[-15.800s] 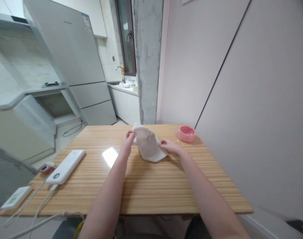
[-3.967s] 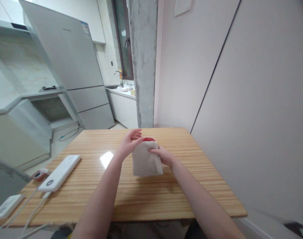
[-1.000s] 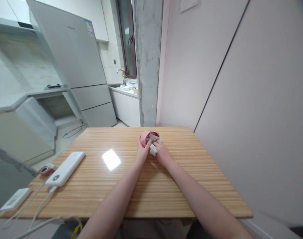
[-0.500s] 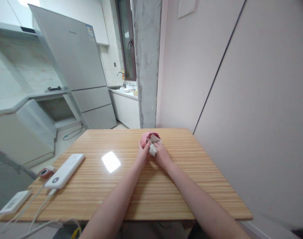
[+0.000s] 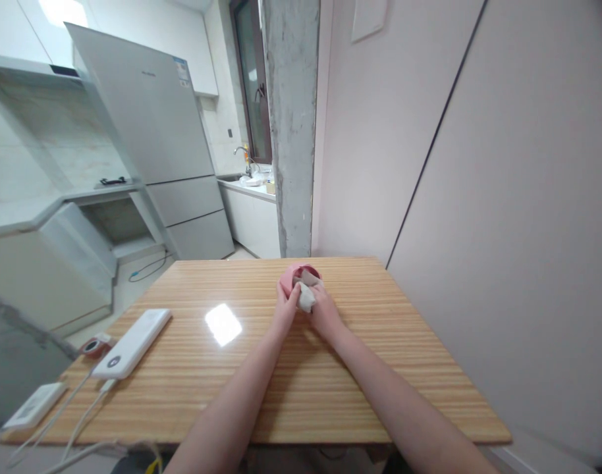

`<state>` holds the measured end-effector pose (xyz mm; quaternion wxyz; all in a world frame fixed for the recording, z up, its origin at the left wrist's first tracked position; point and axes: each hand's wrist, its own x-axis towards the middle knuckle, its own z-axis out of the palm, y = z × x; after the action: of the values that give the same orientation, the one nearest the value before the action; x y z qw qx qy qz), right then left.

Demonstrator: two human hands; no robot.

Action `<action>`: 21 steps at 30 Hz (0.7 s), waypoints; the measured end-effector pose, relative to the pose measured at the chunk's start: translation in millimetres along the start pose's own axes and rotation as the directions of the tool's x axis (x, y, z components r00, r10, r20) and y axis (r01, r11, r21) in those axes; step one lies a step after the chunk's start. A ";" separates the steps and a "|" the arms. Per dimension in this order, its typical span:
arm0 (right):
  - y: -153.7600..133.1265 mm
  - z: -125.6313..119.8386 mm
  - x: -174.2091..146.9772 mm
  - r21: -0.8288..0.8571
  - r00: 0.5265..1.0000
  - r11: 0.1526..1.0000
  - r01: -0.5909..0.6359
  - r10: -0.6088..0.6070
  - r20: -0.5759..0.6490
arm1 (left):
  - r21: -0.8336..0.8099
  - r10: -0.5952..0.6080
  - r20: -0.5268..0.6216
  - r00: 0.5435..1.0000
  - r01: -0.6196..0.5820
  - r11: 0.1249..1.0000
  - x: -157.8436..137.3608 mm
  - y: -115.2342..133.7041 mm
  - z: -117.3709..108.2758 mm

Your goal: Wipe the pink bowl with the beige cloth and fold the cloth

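Note:
My left hand [image 5: 284, 308] grips the near left side of a pink, rounded, hollow item [image 5: 288, 279], which looks like a bowl or cup lying with its opening towards me. A crumpled whitish-grey cloth [image 5: 307, 300] is bunched in and at that opening. My right hand [image 5: 325, 315] is closed on the cloth at the right side, with its fingertips partly hidden by the cloth and the pink rim. Both hands are together near the far edge of the wooden table [image 5: 380, 368].
On the table's left lie a white power bank [image 5: 133, 343] with cables, a roll of reddish tape [image 5: 90, 347] and a white box-like device [image 5: 35, 406]. A concrete pillar [image 5: 294, 131] and a pale wall [image 5: 503, 197] stand beyond. A fridge [image 5: 147, 118] is at the back left.
My view has shifted slightly, so the scene sits a little lower. The cloth between my hands has changed shape a little; both hands keep their hold.

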<state>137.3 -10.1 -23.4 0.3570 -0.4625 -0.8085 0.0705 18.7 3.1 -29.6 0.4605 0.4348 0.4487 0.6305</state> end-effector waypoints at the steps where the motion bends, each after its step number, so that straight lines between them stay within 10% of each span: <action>1: -0.1 -0.3 0.7 -0.005 0.999 0.999 0.031 -0.031 0.028 | 0.023 0.027 -0.010 1.000 -0.027 0.999 1.6 5.0 -3.7; 21: -0.1 -2.1 5.1 -0.069 0.987 0.987 0.144 -0.139 0.084 | 0.161 -0.026 -0.061 0.998 0.035 0.986 10.8 15.2 -18.7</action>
<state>137.0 -6.6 -19.3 0.3112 -0.4138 -0.8549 0.0329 -4.3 7.8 -17.6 0.4200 0.4452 0.5181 0.5974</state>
